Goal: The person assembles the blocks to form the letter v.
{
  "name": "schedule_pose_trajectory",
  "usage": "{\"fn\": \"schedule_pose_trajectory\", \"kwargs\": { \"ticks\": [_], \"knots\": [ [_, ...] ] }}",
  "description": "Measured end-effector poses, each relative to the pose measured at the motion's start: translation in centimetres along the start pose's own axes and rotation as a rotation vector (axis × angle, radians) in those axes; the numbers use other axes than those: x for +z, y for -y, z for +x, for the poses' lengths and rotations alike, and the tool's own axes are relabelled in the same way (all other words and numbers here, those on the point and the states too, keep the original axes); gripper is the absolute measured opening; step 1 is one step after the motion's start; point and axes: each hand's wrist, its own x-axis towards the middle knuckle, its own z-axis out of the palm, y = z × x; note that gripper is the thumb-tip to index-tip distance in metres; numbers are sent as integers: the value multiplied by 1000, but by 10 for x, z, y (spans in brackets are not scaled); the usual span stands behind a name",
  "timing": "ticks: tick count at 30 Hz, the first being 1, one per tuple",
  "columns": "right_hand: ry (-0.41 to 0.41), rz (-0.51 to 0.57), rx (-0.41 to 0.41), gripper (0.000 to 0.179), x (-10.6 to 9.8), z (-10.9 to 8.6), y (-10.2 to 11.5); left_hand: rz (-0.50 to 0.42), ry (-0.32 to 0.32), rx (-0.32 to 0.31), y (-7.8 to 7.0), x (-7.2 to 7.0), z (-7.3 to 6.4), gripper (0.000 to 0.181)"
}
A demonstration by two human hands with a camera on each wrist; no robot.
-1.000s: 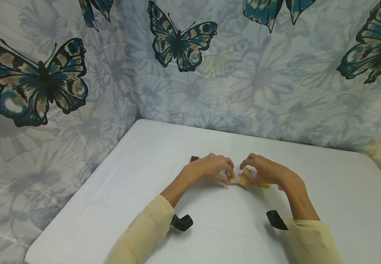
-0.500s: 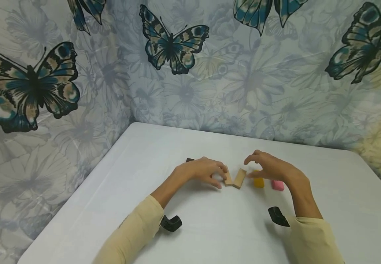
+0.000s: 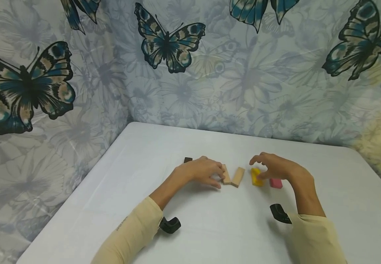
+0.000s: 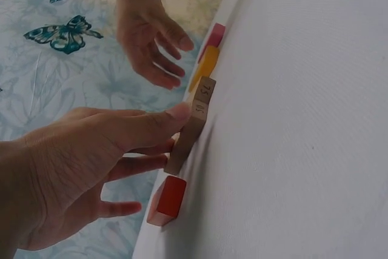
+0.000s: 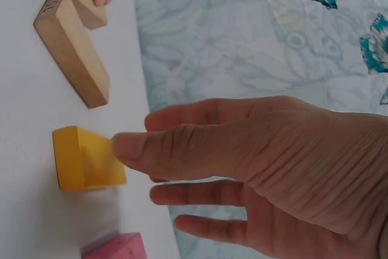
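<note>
Two plain wooden blocks lie in a V on the white table, the left block (image 3: 226,175) and the right block (image 3: 238,177) meeting at their near ends. My left hand (image 3: 203,171) is beside the left one with fingertips right at its side; the thumb stands off it in the head view. Dark marks show on the blocks' end faces in the left wrist view. Over a yellow block (image 5: 91,159), my right hand (image 3: 274,165) hovers with fingers spread and loosely bent, its thumb tip overlapping the block's edge in the right wrist view.
A pink block (image 3: 276,183) lies right of the yellow one. In the left wrist view a red block (image 4: 167,200) lies beside the left hand. A small dark block (image 3: 188,160) shows behind the left wrist. Patterned walls border the table (image 3: 177,139).
Both hands have come off the wooden blocks they were holding. My right hand has moved right, over to the yellow block; the left has drawn slightly left. The head view has shifted a little.
</note>
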Motion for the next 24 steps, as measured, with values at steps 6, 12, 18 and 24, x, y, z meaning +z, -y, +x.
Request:
{"fn": "schedule_pose_trajectory", "kwargs": {
  "ticks": [6, 12, 18, 24],
  "knots": [
    [21, 6, 14, 51, 2, 1, -2, 7, -7, 33, 2, 2, 1, 37],
    [25, 6, 9, 50, 1, 1, -3, 32, -5, 22, 1, 1, 1, 39],
    [42, 10, 39, 46, 2, 0, -1, 7, -9, 2, 0, 2, -1, 38],
    [75, 20, 107, 51, 4, -2, -1, -4, -28, 16, 0, 3, 1, 36]
  ]
}}
